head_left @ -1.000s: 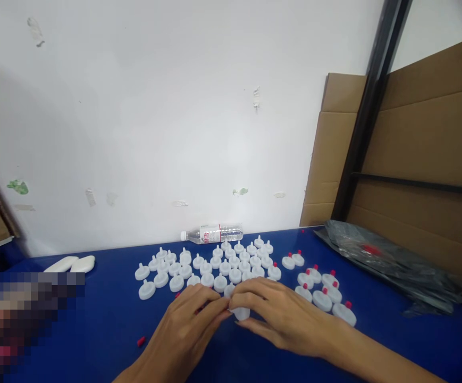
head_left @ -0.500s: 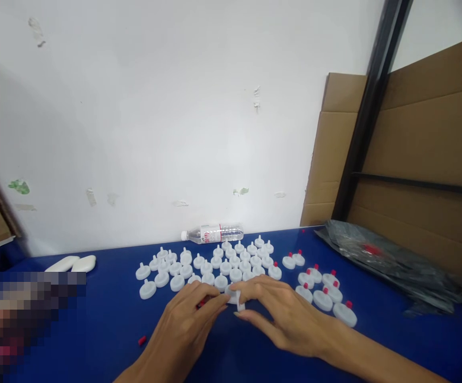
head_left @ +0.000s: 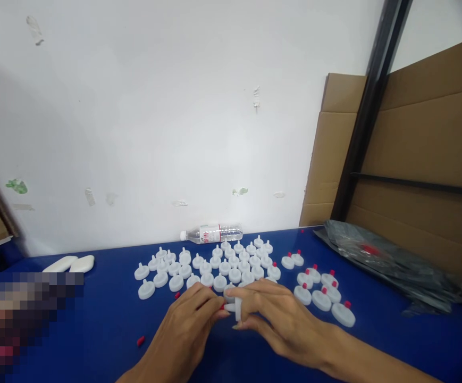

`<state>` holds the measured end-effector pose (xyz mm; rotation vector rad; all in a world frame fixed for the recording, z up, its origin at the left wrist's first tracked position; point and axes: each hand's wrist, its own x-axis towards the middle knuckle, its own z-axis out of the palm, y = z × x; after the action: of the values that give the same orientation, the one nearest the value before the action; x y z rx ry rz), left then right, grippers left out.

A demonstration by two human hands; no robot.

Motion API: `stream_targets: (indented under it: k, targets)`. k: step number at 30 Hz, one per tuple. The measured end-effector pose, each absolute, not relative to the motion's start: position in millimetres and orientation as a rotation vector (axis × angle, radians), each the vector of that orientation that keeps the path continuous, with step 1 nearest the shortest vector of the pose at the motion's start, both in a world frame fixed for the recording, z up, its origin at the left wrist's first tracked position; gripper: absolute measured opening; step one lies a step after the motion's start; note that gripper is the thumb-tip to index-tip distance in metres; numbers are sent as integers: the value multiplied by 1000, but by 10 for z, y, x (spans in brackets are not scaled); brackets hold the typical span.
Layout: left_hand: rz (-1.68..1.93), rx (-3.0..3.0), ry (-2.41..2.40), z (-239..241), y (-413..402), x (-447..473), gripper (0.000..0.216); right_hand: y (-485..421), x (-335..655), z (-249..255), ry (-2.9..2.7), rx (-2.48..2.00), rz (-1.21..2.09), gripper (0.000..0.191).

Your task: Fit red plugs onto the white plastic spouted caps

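Observation:
My right hand (head_left: 284, 316) is closed on a white nozzle lid (head_left: 237, 308), held on its side with the spout pointing left. My left hand (head_left: 186, 324) pinches a small red cap (head_left: 223, 307) against the tip of that spout; fingers hide most of the cap. Behind both hands stand several white nozzle lids without caps (head_left: 207, 280), spouts up. To the right are several white lids with red caps on their spouts (head_left: 321, 301). One loose red cap (head_left: 141, 341) lies left of my left hand, and another red cap (head_left: 177, 295) is just behind it.
A clear plastic bottle (head_left: 231, 232) lies along the white wall. At the right are a dark plastic bag (head_left: 394, 271) and cardboard (head_left: 422, 133) behind a black post. Two smooth white objects (head_left: 82, 264) lie at the left of the blue table (head_left: 107, 319), near a blurred-out area.
The white lid in my right hand now shows its spout turned left, meeting the red cap in my left fingers. Both hands have stayed close together.

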<state>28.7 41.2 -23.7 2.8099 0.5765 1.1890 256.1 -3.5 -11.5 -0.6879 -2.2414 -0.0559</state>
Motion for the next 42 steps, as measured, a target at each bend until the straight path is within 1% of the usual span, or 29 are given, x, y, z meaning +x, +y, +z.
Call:
stream_targets:
  k: [3, 6, 9, 12, 16, 18, 21, 23, 27, 31, 37, 42]
  targets:
    - [1088, 2683, 576, -238, 375, 289, 26, -60, 2529, -111, -2252, -669, -46, 10]
    - [1076, 2598, 549, -222, 343, 281, 27, -81, 2519, -108, -2262, -649, -90, 17]
    - [1054, 2588, 568, -197, 333, 273, 26, -77, 2529, -115, -2249, -633, -145, 16]
    - [1030, 2619, 598, -183, 344, 282, 24, -60, 2537, -103, -2299, -663, -200, 12]
    - [975, 2780, 619, -191, 371, 307, 18, -33, 2559, -42, -2465, -777, -299, 21]
    - [966, 2863, 700, -211, 402, 303, 17, 0, 2605, -12, -2475, -816, -337, 22]
    - [1010, 2977, 897, -257, 495, 267, 36, 97, 2745, 24, -2338, -933, -378, 24]
    - [998, 3056, 969, -285, 573, 234, 40, 183, 2872, 51, -2217, -1053, -406, 26]
    - [920, 3111, 1021, -304, 669, 193, 36, 350, 3123, 104, -1978, -1439, -437, 37]
    - [902, 3108, 1031, -294, 659, 199, 34, 471, 3297, 39, -1958, -1624, -391, 46]
    - [939, 3122, 985, -269, 624, 215, 33, 571, 3416, -159, -2014, -1795, -323, 48]
    - [958, 3125, 995, -249, 597, 211, 26, 552, 3441, -102, -2063, -1850, -292, 44]
